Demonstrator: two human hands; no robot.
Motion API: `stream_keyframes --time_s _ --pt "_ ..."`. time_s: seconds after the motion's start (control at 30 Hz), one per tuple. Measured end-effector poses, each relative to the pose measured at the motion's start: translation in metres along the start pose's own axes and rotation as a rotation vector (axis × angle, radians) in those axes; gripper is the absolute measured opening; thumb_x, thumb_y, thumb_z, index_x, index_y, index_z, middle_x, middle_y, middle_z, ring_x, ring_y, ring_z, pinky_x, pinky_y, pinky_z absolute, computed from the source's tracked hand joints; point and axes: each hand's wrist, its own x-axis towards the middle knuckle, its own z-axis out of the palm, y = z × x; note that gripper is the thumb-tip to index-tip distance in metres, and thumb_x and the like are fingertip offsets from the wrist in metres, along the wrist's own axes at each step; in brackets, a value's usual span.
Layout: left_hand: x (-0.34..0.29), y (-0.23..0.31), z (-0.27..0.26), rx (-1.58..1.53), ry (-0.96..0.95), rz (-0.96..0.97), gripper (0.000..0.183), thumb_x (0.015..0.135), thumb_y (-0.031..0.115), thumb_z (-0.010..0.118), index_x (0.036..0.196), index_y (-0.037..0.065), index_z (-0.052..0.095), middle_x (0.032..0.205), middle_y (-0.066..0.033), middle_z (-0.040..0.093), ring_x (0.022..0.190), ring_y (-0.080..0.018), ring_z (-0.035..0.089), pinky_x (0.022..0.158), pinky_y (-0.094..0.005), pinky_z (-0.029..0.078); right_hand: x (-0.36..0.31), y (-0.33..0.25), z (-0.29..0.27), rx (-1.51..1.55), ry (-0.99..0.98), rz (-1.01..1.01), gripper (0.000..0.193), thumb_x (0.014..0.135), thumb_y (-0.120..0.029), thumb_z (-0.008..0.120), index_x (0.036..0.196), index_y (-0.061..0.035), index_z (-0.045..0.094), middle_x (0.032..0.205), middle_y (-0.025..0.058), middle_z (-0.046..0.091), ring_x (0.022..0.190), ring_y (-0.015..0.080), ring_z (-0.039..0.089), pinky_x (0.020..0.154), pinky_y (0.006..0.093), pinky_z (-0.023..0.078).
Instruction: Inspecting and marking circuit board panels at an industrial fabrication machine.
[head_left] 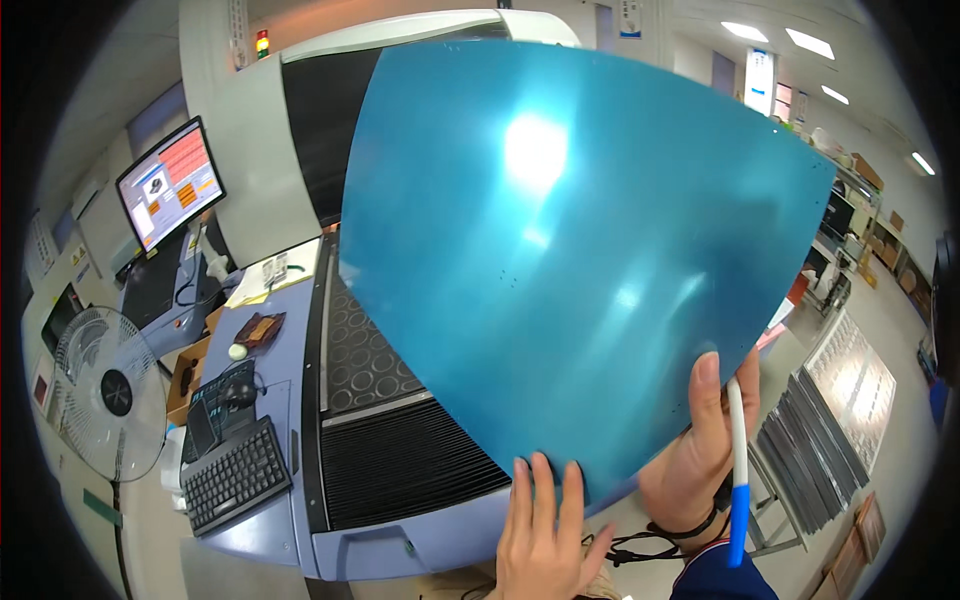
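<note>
A large, thin, glossy blue sheet [590, 240] is held up tilted in front of me, with small dark dots near its middle and corners. My right hand [700, 450] grips its lower right edge, thumb on the face and fingers behind. A white pen-like stick with a blue end [739, 480] also sits in the right hand and hangs downward. At the near lower edge, the fingertips of my left hand [545, 540] rest on the sheet, fingers stretched and thumb apart. Light glares off the sheet's face.
Behind the sheet stands a machine with a ribbed black bellows cover [410, 465] and a perforated bed [365, 350]. A keyboard [237, 475], a monitor [172, 185] and a fan [108, 392] are at left. Stacked metal sheets [815, 450] stand at right.
</note>
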Motion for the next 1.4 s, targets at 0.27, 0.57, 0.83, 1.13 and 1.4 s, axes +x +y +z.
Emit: stream_keyframes --time_s 0.27,0.57,0.83,1.13,1.4 --pt "0.012 -0.047 -0.021 -0.179 0.263 -0.183 0.065 0.083 0.000 0.067 0.144 -0.012 0.048 0.138 -0.0369 0.057 0.120 -0.0425 0.067 0.091 -0.0422 0.059 -0.007 0.003 0.024 0.203 -0.565 0.159 0.085 0.102 -0.037 0.064 0.156 0.0120 0.021 0.156 0.0358 0.037 0.147 0.0418 0.039 0.122 0.0486 0.034" --pt "0.003 -0.107 -0.109 -1.327 0.565 -0.355 0.071 0.080 0.008 0.079 0.141 -0.010 0.046 0.128 -0.0199 0.065 0.116 -0.0252 0.068 0.103 -0.0395 0.055 0.064 0.062 -0.055 -0.543 -0.348 -0.128 0.042 0.107 -0.022 0.057 0.141 0.0039 0.056 0.139 0.0195 0.063 0.129 0.0250 0.061 0.113 0.0352 0.046" --pt "-0.057 -0.103 -0.136 -1.363 0.562 -0.503 0.087 0.068 0.016 0.085 0.144 -0.008 0.049 0.128 -0.0164 0.067 0.114 -0.0230 0.068 0.103 -0.0350 0.052 0.183 0.118 -0.169 -0.760 -0.479 0.190 0.047 0.107 -0.031 0.060 0.143 -0.0004 0.055 0.131 0.0116 0.064 0.120 0.0178 0.061 0.099 0.0278 0.048" --pt "-0.085 -0.088 -0.149 -1.216 0.691 -0.550 0.084 0.062 0.025 0.087 0.133 -0.007 0.057 0.124 -0.0171 0.069 0.113 -0.0257 0.068 0.103 -0.0378 0.052 0.186 0.150 -0.179 -0.636 -0.452 0.271 0.051 0.108 -0.034 0.057 0.150 -0.0063 0.048 0.139 0.0102 0.059 0.124 0.0167 0.058 0.100 0.0285 0.046" --pt "-0.103 -0.096 -0.108 -1.232 0.700 -0.430 0.103 0.060 0.014 0.092 0.148 -0.004 0.041 0.138 -0.0188 0.058 0.128 -0.0330 0.059 0.108 -0.0480 0.048 0.055 0.117 -0.049 0.030 -0.444 0.917 0.085 0.103 -0.062 0.051 0.154 0.0027 0.031 0.145 0.0291 0.049 0.130 0.0371 0.055 0.110 0.0525 0.047"
